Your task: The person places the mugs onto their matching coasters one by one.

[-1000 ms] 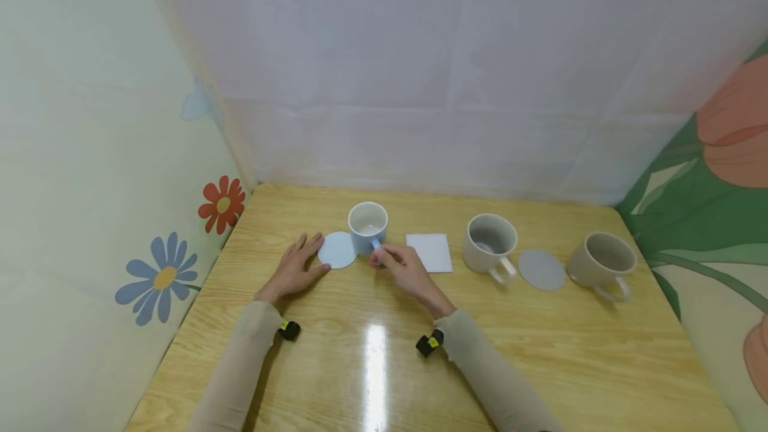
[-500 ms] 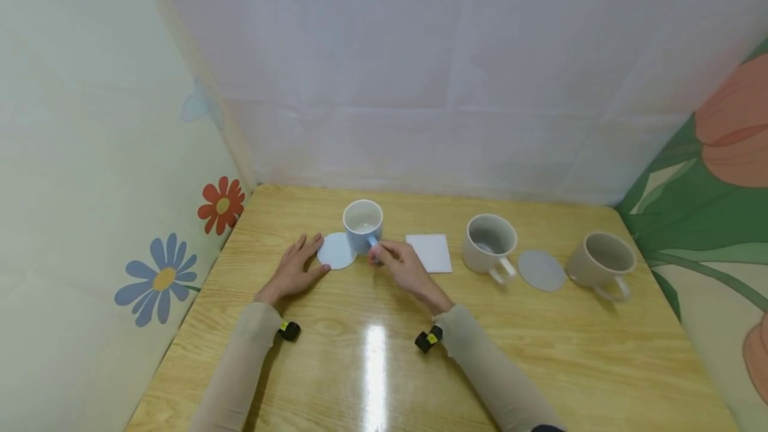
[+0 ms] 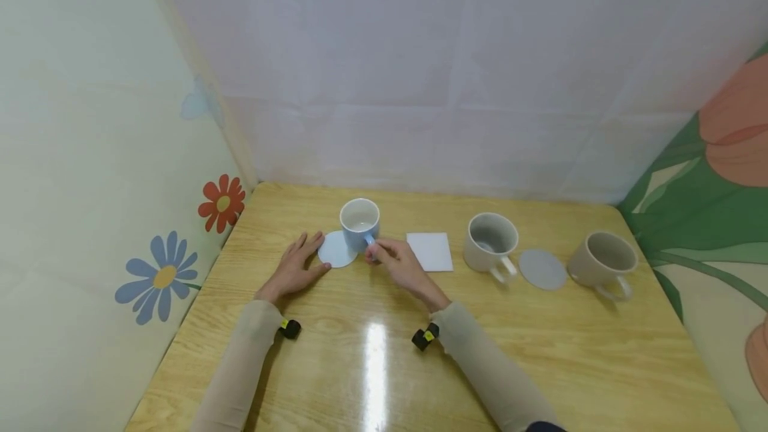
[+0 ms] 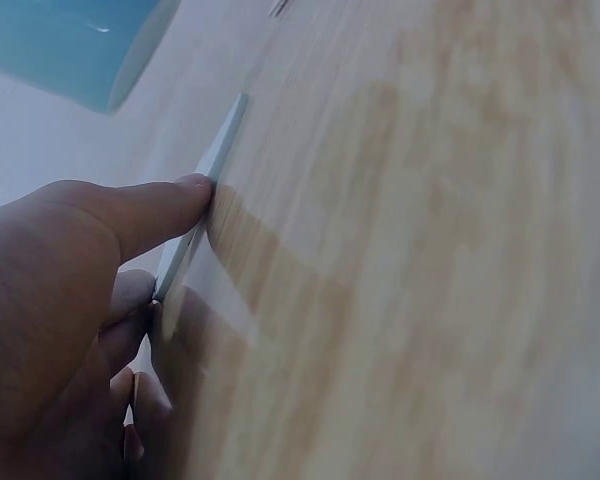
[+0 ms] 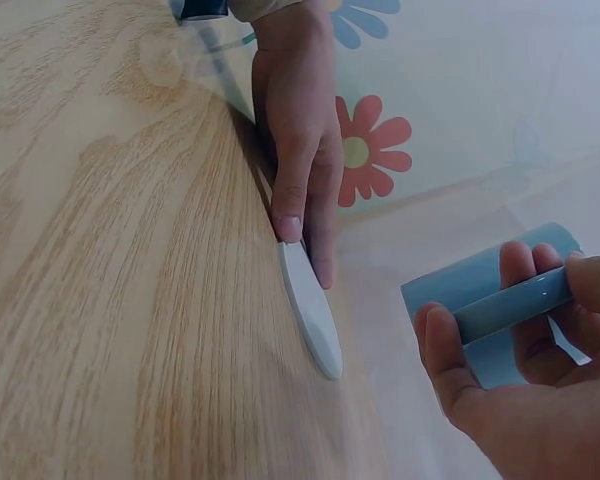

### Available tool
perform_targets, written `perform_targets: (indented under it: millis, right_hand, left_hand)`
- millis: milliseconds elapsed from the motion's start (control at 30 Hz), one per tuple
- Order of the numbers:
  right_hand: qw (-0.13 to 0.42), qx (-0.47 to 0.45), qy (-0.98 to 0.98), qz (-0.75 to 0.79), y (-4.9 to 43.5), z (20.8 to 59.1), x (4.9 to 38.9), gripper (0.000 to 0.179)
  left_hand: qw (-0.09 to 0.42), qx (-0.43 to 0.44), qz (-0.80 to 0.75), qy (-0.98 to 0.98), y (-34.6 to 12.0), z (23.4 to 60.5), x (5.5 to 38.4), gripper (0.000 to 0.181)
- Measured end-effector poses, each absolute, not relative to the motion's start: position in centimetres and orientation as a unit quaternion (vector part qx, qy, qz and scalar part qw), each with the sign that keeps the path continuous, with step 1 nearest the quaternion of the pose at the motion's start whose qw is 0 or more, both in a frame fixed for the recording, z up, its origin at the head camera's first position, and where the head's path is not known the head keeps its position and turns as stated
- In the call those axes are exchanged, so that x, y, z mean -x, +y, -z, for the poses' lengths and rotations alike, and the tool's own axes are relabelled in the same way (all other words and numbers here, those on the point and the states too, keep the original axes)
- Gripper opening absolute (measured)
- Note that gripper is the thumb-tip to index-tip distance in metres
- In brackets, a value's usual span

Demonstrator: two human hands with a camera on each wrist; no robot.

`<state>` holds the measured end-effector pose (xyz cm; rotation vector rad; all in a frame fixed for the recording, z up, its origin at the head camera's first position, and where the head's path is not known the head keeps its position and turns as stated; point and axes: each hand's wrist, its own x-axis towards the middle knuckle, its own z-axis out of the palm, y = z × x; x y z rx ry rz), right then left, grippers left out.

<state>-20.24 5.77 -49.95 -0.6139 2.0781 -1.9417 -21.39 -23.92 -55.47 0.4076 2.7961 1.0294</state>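
Note:
My right hand (image 3: pixel 403 265) grips the handle of a light blue mug (image 3: pixel 360 222) with a white inside. In the right wrist view the mug (image 5: pixel 490 275) hangs upright above the table, apart from the coaster. Below and to its left lies a round pale blue coaster (image 3: pixel 336 250); in the head view the mug covers its right edge. My left hand (image 3: pixel 294 267) rests on the table with spread, fairly straight fingers. Its thumb and index fingertip touch the rim of the coaster (image 5: pixel 310 310), which lies flat.
Right of the blue mug lies a square white coaster (image 3: pixel 430 252). Farther right stand a white mug (image 3: pixel 483 255), a round grey coaster (image 3: pixel 542 270) and a beige mug (image 3: pixel 591 265) on the wooden table (image 3: pixel 336 359). A pale cloth wall (image 3: pixel 384 85) closes the back.
The blue mug has moved left and slightly up in the head view, over the coaster's right edge, with my right hand on its handle. My left hand has stayed in place.

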Motion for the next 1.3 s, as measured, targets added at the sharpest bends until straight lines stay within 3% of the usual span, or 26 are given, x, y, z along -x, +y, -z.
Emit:
perform_targets:
  millis: [767, 1300]
  right_hand:
    - [0.144, 0.239, 0.706, 0.651, 4.6, 49.7, 20.8, 0.031]
    - [0.125, 0.242, 0.703, 0.657, 3.1, 50.2, 20.7, 0.03]
  left_hand:
    - [0.067, -0.132, -0.339, 0.929, -24.2, 55.7, 21.6, 0.076]
    - [0.063, -0.144, -0.343, 0.926, -24.1, 55.6, 21.6, 0.076]
